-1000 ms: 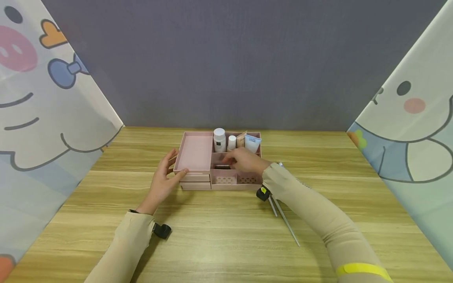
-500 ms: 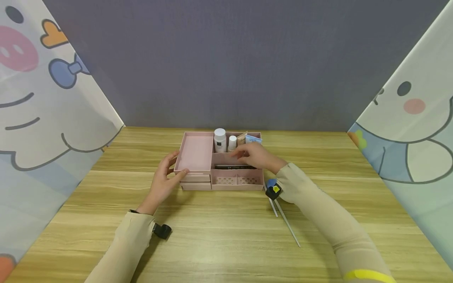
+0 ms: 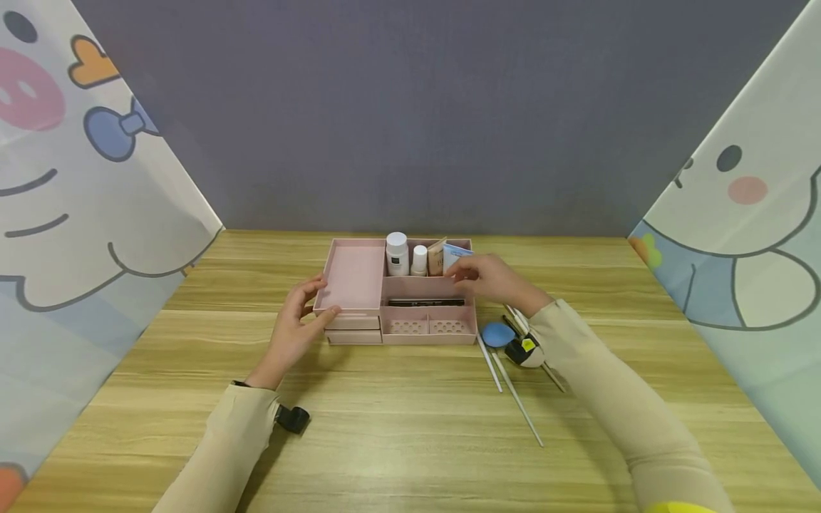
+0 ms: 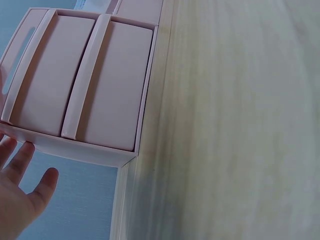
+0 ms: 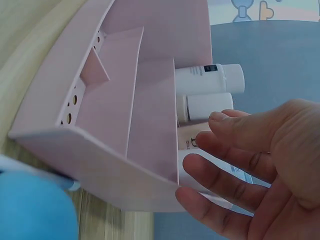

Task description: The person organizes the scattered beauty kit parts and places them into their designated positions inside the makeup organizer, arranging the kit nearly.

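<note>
A: Where's the organizer?
B: Pink organizer (image 3: 430,340), toward the back of the wooden table (image 3: 385,442). Use it as the dial, 12 away from the person.
A: Left?
B: Left hand (image 3: 291,330) at 8: fingers loosely extended at the side, thumb by the front corner of the flat tray (image 3: 353,274). Touching, gripping nothing. Probably a brace against skidding.
A: Right?
B: Right hand (image 3: 490,278) near 3, by the blue-white tube (image 3: 457,251). Fingers apart, softly bent, nothing in them. Contact with tube: can't tell.
A: Why tall stuff at the back?
B: Height, I'd guess; rear walls prop it. White bottle (image 3: 397,260) at 12, small bottle (image 3: 420,262) at 1, beige tube (image 3: 435,260) and blue-white one at 2. Dark slim item (image 3: 426,303) lies flat in the middle slot, which suits its length.
A: 4?
B: Blue rounded piece (image 3: 498,334), pale sticks (image 3: 517,399). Loose on the table, outside the organizer.
</note>
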A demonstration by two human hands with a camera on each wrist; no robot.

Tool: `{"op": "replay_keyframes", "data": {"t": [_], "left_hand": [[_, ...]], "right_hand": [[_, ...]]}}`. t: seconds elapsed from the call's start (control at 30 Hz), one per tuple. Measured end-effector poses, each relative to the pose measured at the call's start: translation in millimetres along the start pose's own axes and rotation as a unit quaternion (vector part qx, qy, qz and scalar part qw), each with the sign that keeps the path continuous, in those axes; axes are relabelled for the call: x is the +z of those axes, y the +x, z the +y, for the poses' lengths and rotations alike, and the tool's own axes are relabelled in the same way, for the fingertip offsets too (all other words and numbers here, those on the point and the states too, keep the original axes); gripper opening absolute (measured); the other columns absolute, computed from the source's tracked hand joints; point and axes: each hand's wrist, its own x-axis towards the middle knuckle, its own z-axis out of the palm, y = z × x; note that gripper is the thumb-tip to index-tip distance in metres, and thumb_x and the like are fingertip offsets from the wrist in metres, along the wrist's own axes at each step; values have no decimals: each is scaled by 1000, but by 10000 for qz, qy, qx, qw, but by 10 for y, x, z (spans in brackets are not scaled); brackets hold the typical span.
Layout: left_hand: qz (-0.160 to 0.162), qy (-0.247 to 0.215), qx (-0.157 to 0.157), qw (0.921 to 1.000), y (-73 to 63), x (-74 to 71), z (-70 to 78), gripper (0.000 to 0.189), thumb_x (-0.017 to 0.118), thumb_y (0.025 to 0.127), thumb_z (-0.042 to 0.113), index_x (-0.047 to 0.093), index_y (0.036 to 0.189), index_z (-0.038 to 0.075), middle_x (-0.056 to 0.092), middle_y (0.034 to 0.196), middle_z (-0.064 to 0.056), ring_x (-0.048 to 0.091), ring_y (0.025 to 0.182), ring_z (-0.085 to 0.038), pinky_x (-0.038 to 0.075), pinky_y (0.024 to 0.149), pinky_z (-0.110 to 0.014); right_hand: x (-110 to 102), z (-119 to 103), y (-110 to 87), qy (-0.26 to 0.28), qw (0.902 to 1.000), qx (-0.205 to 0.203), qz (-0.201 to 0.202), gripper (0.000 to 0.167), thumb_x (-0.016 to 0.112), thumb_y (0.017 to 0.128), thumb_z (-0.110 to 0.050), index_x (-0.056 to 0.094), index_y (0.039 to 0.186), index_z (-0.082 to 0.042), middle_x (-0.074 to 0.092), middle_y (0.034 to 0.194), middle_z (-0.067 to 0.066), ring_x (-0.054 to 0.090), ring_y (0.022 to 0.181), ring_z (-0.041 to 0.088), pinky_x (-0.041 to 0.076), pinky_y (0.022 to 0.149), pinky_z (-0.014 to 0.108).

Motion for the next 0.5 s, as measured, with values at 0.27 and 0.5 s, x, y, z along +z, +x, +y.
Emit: {"op": "replay_keyframes", "data": {"t": [0.27, 0.5], "left_hand": [[-21, -24, 15, 10000, 3, -7, -17, 44, 71, 90, 0, 53, 129, -6, 42, 150, -20, 44, 133, -37, 40, 97, -47], [-33, -29, 42, 10000, 5, -9, -20, 43, 71, 90, 0, 54, 129, -6, 42, 150, -20, 44, 133, -37, 40, 96, -46]], "right_hand": [[-53, 75, -143, -50, 9998, 163, 102, 22, 69, 91, 1, 69, 113, 4, 71, 97, 14, 65, 83, 25, 53, 74, 40], [-73, 173, -282, -73, 9991, 422, 40, 25, 69, 91, 1, 67, 116, 5, 70, 92, 6, 64, 81, 22, 52, 69, 35]]}}
